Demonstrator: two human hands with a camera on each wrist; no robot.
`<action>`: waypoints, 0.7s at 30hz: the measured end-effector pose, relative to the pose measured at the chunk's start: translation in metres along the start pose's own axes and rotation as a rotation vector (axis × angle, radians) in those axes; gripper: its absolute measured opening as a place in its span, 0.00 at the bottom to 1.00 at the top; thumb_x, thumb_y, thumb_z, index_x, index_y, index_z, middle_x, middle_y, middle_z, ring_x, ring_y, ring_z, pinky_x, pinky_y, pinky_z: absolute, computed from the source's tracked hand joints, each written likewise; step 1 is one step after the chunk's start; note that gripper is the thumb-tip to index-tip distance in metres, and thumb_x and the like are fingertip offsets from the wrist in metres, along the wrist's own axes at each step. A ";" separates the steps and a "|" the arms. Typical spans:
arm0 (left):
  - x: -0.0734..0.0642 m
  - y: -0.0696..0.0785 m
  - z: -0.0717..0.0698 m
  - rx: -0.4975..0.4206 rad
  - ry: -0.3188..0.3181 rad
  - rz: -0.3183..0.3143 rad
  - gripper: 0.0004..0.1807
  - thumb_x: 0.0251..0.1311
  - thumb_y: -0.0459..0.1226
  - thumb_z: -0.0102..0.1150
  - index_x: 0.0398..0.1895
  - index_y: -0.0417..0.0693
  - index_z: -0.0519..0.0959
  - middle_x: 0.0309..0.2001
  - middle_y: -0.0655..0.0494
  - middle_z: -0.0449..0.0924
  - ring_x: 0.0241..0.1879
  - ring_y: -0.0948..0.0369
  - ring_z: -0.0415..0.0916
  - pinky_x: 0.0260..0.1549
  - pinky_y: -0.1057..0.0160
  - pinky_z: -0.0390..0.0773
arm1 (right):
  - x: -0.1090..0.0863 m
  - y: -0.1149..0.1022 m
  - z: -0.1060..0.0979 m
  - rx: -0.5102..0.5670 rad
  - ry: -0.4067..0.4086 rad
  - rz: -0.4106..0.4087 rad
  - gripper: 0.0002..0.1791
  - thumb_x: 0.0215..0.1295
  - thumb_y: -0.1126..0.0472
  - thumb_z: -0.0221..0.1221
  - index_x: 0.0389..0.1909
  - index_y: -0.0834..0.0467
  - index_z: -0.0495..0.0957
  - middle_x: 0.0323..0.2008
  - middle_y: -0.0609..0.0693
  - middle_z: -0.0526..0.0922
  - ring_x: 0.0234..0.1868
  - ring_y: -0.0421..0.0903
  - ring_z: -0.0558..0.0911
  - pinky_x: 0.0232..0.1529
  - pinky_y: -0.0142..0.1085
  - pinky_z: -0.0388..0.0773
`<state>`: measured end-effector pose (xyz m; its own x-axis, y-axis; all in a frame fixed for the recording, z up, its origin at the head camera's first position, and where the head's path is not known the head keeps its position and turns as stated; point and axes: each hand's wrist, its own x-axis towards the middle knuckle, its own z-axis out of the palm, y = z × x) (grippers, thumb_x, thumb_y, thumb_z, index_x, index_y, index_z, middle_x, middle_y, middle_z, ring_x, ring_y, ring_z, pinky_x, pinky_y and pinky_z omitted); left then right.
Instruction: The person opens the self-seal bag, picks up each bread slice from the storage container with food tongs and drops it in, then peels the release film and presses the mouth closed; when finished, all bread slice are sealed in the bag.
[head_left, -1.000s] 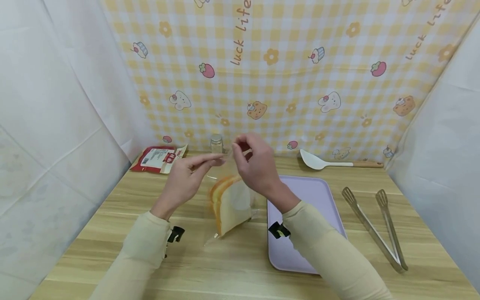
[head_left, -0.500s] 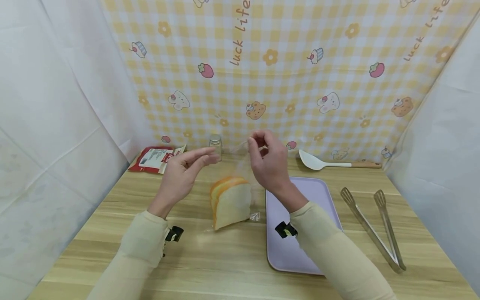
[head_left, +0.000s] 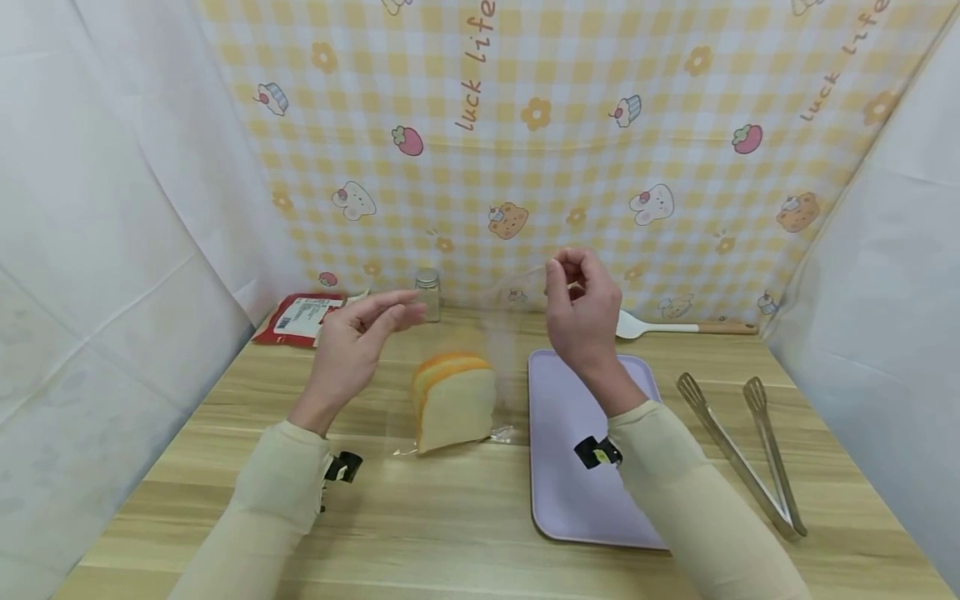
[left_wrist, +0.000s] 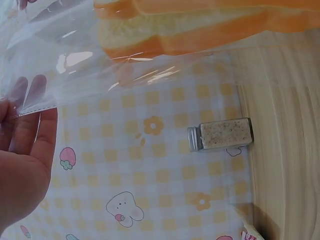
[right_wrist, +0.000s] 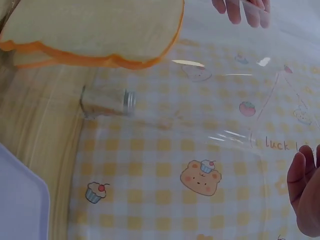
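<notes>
Bread slices point(head_left: 453, 408) stand inside a clear plastic bag point(left_wrist: 75, 60), near the middle of the wooden table. My left hand point(head_left: 356, 346) pinches one side of the bag's mouth between thumb and straight fingers; in the left wrist view the serrated rim runs into this hand point(left_wrist: 25, 155). On the other side, my right hand point(head_left: 587, 308) pinches the opposite rim with curled fingers, above the tray's far edge. Between the hands the bag's mouth is spread wide. The see-through film is hard to make out in the head view.
A lilac tray point(head_left: 570, 467) lies right of the bread. Beyond it are metal tongs point(head_left: 738, 454) and a white spatula point(head_left: 667, 327) with a wooden handle. At the back stand a small seasoning jar point(head_left: 428, 296) and a red packet point(head_left: 296, 321), against a checked cloth point(head_left: 450, 175).
My right hand has moved right and slightly up, my left hand a little left. The bag's mouth has been pulled wider. The bread has turned slightly and shifted left.
</notes>
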<state>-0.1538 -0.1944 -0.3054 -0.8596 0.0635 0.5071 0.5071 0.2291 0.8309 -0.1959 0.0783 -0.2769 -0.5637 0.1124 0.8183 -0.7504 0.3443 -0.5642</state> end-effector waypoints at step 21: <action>-0.001 -0.006 -0.001 -0.065 0.046 0.019 0.14 0.82 0.35 0.49 0.53 0.33 0.81 0.48 0.52 0.90 0.45 0.66 0.90 0.49 0.63 0.88 | 0.006 0.029 -0.051 -0.051 0.161 0.191 0.05 0.78 0.64 0.56 0.41 0.61 0.77 0.29 0.36 0.75 0.26 0.35 0.78 0.26 0.23 0.74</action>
<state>-0.1558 -0.1966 -0.3109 -0.8466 0.0221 0.5317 0.5276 0.1649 0.8333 -0.2032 0.1362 -0.2826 -0.6282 0.3253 0.7068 -0.6148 0.3491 -0.7072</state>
